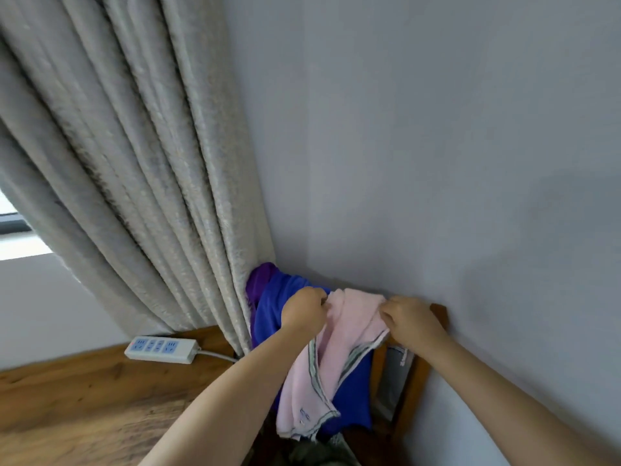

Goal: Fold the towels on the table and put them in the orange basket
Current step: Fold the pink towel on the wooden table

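Observation:
A pink towel [339, 348] with grey striped borders hangs over a blue towel [268, 317] draped on a wooden chair back. My left hand [302, 311] grips the pink towel's top left edge. At its top right edge, my right hand [410, 319] pinches the fabric. A purple cloth [258, 280] peeks out behind the blue one, next to the curtain. No orange basket is in view.
A grey curtain [134, 163] hangs at the left, touching the cloths. A white power strip [161, 349] lies on the wooden floor [84, 398]. The chair's wooden frame [416, 378] stands against the grey wall [437, 146] on the right.

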The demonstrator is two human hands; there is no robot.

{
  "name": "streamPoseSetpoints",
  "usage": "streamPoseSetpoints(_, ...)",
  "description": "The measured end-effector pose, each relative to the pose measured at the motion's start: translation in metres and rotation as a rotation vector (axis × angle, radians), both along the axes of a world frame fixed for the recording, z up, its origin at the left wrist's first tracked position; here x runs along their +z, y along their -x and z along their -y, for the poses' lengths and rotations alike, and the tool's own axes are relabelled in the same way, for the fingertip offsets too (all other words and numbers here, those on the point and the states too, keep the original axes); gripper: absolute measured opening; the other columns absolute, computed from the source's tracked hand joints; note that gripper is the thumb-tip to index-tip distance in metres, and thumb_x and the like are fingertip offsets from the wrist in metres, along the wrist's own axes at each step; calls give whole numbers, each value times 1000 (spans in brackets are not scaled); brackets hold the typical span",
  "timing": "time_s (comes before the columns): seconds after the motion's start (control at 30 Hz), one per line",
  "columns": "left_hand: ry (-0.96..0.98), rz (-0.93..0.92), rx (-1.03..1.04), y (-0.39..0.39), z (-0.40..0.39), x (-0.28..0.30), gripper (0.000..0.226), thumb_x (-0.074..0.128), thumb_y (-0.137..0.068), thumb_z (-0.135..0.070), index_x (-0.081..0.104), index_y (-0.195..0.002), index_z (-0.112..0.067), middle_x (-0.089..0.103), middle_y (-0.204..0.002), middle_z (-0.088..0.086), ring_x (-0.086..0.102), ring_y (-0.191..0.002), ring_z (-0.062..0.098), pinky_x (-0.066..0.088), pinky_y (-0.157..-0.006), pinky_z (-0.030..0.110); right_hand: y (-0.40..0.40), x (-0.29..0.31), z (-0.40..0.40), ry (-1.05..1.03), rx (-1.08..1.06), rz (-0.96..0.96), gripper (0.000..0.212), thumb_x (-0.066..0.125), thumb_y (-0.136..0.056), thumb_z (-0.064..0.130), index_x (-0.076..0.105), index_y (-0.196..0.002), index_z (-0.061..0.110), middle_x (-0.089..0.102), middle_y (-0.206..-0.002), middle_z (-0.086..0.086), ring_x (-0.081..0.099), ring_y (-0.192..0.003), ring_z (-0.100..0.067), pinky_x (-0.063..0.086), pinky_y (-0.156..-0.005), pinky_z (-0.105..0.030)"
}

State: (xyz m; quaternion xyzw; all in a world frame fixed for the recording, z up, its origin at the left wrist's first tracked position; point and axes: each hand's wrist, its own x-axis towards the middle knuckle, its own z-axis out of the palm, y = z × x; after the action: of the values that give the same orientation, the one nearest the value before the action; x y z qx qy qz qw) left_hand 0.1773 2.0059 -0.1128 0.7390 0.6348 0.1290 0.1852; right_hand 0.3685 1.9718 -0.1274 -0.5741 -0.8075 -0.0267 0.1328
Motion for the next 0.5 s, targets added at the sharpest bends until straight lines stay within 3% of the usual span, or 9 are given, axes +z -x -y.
streamPoseSetpoints(0.07, 13, 22, 23, 6, 7, 6, 40, 45, -87, -7, 29, -53, -16, 35, -54, -3, 34, -52, 13, 18, -43, 25, 2, -10, 9, 115, 25, 40, 30, 45, -91, 17, 57, -118, 14, 53, -126, -4, 48, -113, -14, 34, -83, -19)
streamPoseSetpoints(0.17, 42, 12, 40, 13, 14, 10, 38, 46, -89, -11, 32, -54, -18, 37, -57, -5, 34, -51, 9, 21, -43, 23, -1, -22, 17, 143, 18, 137, 29, 37, -94, 9, 51, -119, 9, 43, -136, -4, 42, -119, -13, 38, -92, -21)
streamPoseSetpoints(0.23, 49, 28, 49, 14, 19, 14, 38, 45, -90, -13, 34, -54, -19, 39, -58, -6, 37, -54, 10, 24, -45, 22, -2, -17, 21, 158, -82, 142, 24, 35, -95, 9, 52, -111, 4, 51, -126, -9, 49, -111, -16, 40, -86, -24)
streamPoseSetpoints(0.27, 48, 37, 51, 14, 21, 14, 38, 45, -90, -14, 34, -54, -19, 39, -58, -6, 36, -54, 9, 24, -45, 22, 0, -12, 23, 148, -137, 117, 18, 46, -92, 8, 57, -104, 3, 58, -116, -12, 54, -104, -16, 43, -80, -22)
streamPoseSetpoints(0.33, 48, 67, 64, 13, 23, 14, 38, 44, -89, -11, 34, -54, -18, 38, -58, -5, 33, -52, 8, 24, -46, 23, 0, 1, 23, 89, -80, 76, 18, 81, -60, 5, 69, -72, 5, 69, -79, -10, 65, -74, -18, 45, -53, -13)
streamPoseSetpoints(0.37, 52, 94, 72, 13, 23, 15, 37, 44, -89, -9, 34, -54, -18, 38, -58, -5, 32, -52, 9, 24, -47, 24, -2, 4, 23, 3, -74, 104, 22, 86, -49, 4, 69, -62, 7, 68, -67, -7, 65, -64, -19, 42, -48, -11)
streamPoseSetpoints(0.4, 59, 131, 85, 15, 24, 12, 37, 43, -88, -8, 34, -54, -18, 38, -59, -5, 32, -52, 9, 24, -48, 24, 0, 8, 24, 55, -97, 93, 15, 82, -57, 4, 71, -66, 7, 68, -71, -8, 64, -69, -20, 42, -52, -14)
streamPoseSetpoints(0.43, 57, 185, 98, 16, 23, 15, 37, 43, -89, -8, 35, -55, -19, 39, -59, -5, 33, -53, 9, 25, -48, 24, 0, 17, 23, -20, -116, 57, 8, 69, -75, 6, 72, -82, 7, 69, -84, -9, 62, -83, -22, 42, -62, -18)
streamPoseSetpoints(0.5, 58, 256, 115, 19, 23, 18, 37, 44, -92, -10, 37, -57, -22, 40, -61, -7, 35, -54, 7, 27, -49, 20, 0, 26, 21, -39, -208, -162, 23, 49, -90, 6, 69, -100, 5, 66, -100, -13, 56, -98, -25, 35, -73, -26)
